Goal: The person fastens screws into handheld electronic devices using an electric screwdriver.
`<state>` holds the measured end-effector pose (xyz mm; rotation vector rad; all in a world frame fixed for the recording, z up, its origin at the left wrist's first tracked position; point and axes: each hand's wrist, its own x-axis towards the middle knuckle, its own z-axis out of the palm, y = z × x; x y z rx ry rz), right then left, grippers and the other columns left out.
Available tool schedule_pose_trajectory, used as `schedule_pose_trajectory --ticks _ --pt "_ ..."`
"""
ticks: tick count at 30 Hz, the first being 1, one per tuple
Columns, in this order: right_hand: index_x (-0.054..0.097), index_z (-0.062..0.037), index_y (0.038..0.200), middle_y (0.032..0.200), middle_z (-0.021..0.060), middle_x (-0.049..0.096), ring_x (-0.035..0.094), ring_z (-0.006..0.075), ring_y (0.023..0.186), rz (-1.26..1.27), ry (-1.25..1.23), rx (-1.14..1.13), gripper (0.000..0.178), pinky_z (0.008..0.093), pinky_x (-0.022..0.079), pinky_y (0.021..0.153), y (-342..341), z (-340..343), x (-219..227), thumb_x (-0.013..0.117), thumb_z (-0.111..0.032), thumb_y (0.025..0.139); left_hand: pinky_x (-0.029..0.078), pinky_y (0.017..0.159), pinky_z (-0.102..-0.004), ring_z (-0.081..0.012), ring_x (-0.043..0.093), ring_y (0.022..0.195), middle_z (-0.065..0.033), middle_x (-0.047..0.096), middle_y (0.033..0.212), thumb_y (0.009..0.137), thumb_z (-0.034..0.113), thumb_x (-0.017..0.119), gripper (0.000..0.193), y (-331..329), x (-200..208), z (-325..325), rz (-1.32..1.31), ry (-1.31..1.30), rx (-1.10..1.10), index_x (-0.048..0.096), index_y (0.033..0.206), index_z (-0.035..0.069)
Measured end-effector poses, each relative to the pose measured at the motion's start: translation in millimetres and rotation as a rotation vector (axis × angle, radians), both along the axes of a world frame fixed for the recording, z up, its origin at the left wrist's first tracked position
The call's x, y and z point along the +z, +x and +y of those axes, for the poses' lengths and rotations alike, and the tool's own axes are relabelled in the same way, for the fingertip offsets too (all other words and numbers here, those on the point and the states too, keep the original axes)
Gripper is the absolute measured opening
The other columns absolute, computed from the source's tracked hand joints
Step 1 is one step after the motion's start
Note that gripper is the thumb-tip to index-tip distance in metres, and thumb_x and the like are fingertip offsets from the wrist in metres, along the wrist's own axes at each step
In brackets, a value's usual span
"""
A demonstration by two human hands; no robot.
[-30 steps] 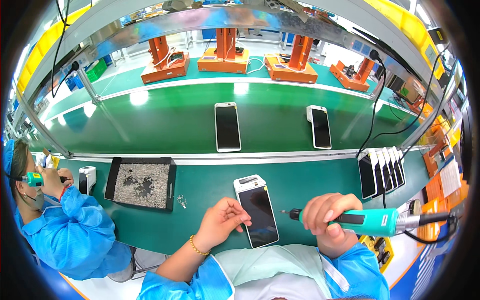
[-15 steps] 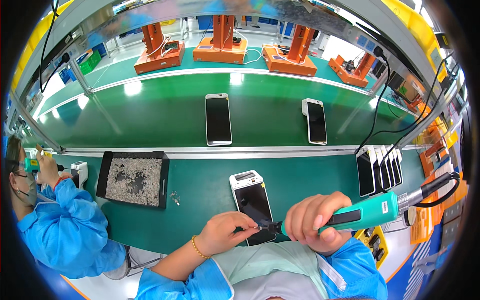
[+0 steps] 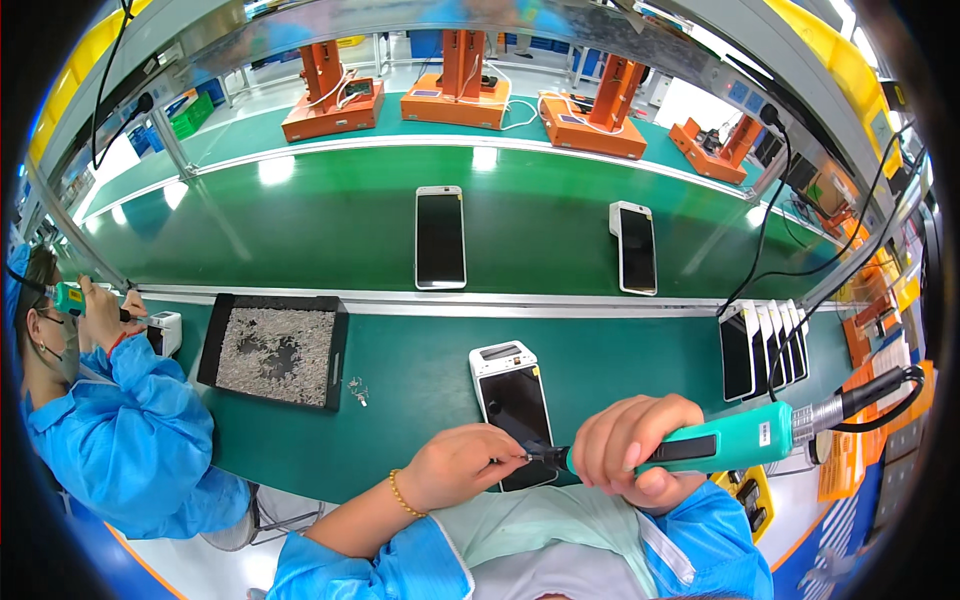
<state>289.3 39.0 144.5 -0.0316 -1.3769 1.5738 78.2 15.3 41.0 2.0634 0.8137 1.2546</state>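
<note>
My right hand (image 3: pixel 640 450) is wrapped round a teal electric screwdriver (image 3: pixel 740 437), which lies nearly level with its tip toward the left. At that tip, my left hand (image 3: pixel 462 466) is closed in a pinch of thumb and forefinger; whatever small piece sits between them is too tiny to make out. Below the tip, partly hidden by both hands, a white handheld payment terminal (image 3: pixel 513 398) lies on the green bench with its dark screen up. A black tray (image 3: pixel 338 352) full of small silvery parts stands to the left, and a few loose small parts (image 3: pixel 359 391) lie beside it.
Two more terminals (image 3: pixel 440 240) (image 3: pixel 634 248) lie on the green belt (image 3: pixel 540 230) beyond a metal rail. Several terminals (image 3: pixel 765 348) lean in a row at right, near hanging black cables (image 3: pixel 765 240). A co-worker (image 3: pixel 120 430) in blue sits at left. Orange fixtures (image 3: pixel 455 100) stand behind.
The view has shifted slightly, so the bench things appear a little to the right and lower. Both hands keep their hold at the screwdriver. The co-worker's second hand now shows.
</note>
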Motion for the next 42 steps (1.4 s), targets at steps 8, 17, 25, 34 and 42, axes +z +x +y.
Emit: schedule_pose_trajectory --ticks 8,17,25,34,42 --pt "0.057 -0.0019 0.091 0.062 0.0096 0.06 0.059 0.0228 0.052 0.031 -0.017 -0.07 0.021 0.0366 0.049 0.049 -7 -10 -4 0.074 -0.011 0.083 0.056 0.07 -0.0341 -0.025 0.066 0.081 -0.0086 0.067 0.09 0.078 0.003 0.074 0.016 7 -1 -4 0.01 0.08 -0.054 0.064 0.091 0.001" --pt "0.055 -0.0034 0.089 0.06 0.0084 0.059 0.055 0.0214 0.048 -0.013 0.001 -0.125 0.021 0.0345 0.047 0.047 -11 -3 -8 0.073 -0.014 0.085 0.055 0.072 -0.0335 -0.0244 0.067 0.082 -0.0086 0.068 0.093 0.077 0.009 0.076 0.023 7 5 -3 0.019 0.027 0.018 0.065 0.097 0.002" --pt "0.056 -0.0042 0.098 0.067 0.008 0.061 0.058 0.0233 0.06 -0.105 0.06 -0.257 0.02 0.0389 0.05 0.06 -7 9 -9 0.071 -0.012 0.087 0.053 0.081 -0.0385 -0.0284 0.062 0.095 -0.0089 0.063 0.096 0.075 0.018 0.077 0.033 -22 -1 12 0.235 0.149 0.165 0.061 0.1 0.003" --pt "0.055 -0.0025 0.098 0.068 0.0066 0.06 0.06 0.0225 0.061 -0.121 0.306 -0.375 0.02 0.0352 0.051 0.06 -27 47 -30 0.069 -0.005 0.085 0.023 0.116 -0.0463 -0.0243 0.036 0.138 -0.01 0.051 0.138 0.077 0.041 0.07 0.058 -4 -15 26 0.58 0.36 -0.257 0.061 0.124 0.009" --pt "0.054 -0.0024 0.096 0.072 0.0066 0.06 0.06 0.0212 0.059 -0.189 0.351 -0.47 0.022 0.0343 0.051 0.057 -26 59 -31 0.071 -0.007 0.084 0.021 0.117 -0.0445 -0.0263 0.034 0.14 -0.011 0.048 0.142 0.079 0.045 0.067 0.06 -7 -21 34 0.615 0.31 -0.274 0.06 0.125 0.007"
